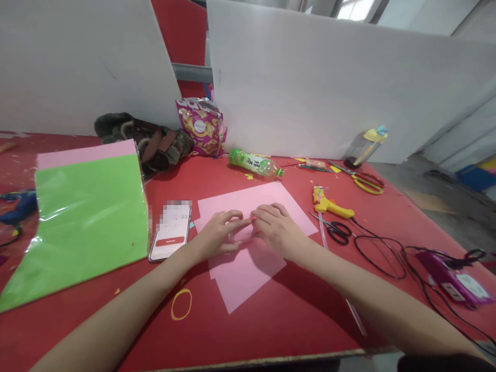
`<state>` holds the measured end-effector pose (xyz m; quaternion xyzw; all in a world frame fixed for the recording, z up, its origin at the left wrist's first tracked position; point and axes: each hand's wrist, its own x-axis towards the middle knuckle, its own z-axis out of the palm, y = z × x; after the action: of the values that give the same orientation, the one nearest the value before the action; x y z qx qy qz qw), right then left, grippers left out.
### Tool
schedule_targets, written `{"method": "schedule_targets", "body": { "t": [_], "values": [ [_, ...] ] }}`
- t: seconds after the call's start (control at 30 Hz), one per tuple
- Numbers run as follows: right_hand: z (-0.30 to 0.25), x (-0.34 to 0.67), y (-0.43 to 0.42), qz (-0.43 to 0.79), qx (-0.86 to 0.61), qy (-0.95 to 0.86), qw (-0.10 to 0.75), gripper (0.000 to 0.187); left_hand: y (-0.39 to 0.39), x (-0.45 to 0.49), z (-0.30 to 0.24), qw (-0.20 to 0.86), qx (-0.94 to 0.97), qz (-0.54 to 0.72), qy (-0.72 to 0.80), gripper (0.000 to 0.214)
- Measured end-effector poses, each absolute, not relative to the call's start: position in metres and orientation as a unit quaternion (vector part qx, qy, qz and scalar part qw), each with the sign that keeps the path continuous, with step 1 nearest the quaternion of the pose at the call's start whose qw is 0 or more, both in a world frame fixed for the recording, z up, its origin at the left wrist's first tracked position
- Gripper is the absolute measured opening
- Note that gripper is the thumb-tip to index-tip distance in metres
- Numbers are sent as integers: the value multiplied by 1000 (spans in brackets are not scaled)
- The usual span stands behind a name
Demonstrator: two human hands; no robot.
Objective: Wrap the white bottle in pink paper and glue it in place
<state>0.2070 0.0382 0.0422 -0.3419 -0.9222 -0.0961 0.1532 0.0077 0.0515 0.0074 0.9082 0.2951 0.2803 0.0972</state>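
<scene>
Pink paper sheets (pixel 248 289) lie overlapping on the red table, directly under both hands. My left hand (pixel 220 232) is curled over them, its index finger reaching to the fingertips of the other hand and its thumb lower down. My right hand (pixel 277 227) has its fingers pressed together, meeting the left near the middle of the paper. A piece of pink paper (pixel 248 237) appears pinched between the two hands; its shape blends with the sheets below. Left of the paper lies a phone (pixel 170 240) with its screen lit.
A green sheet pack (pixel 93 217) lies at left. Behind are a snack bag (pixel 201 126), a green-labelled bottle (pixel 256 163) and a camouflage item (pixel 155 144). At right are a yellow glue gun (pixel 329 204), black scissors (pixel 337 231), larger scissors (pixel 364 181), cables and a purple power box (pixel 453 279).
</scene>
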Motion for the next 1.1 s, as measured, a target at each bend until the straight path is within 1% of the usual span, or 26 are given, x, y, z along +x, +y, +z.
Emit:
{"method": "schedule_targets", "body": {
  "t": [0.2, 0.6, 0.7, 0.8, 0.93, 1.1],
  "values": [
    [49, 207, 41, -76, -311, -939, 127, 14, 51, 9, 8, 87, 907, 288, 295, 36],
    [43, 207, 42, -84, -297, -940, 146, 10, 51, 8, 9, 105, 907, 293, 283, 28],
    [42, 208, 40, -112, -304, -935, 145, 9, 51, 8, 8, 108, 911, 289, 273, 33],
    [41, 211, 37, -147, -314, -923, 168, 9, 52, 8, 6, 114, 915, 280, 267, 36],
    [41, 222, 34, -175, -356, -893, 211, 7, 52, 7, 6, 117, 917, 272, 266, 35],
    [42, 240, 33, -183, -403, -873, 206, 11, 51, 7, 7, 129, 915, 265, 276, 32]
  ]
}}
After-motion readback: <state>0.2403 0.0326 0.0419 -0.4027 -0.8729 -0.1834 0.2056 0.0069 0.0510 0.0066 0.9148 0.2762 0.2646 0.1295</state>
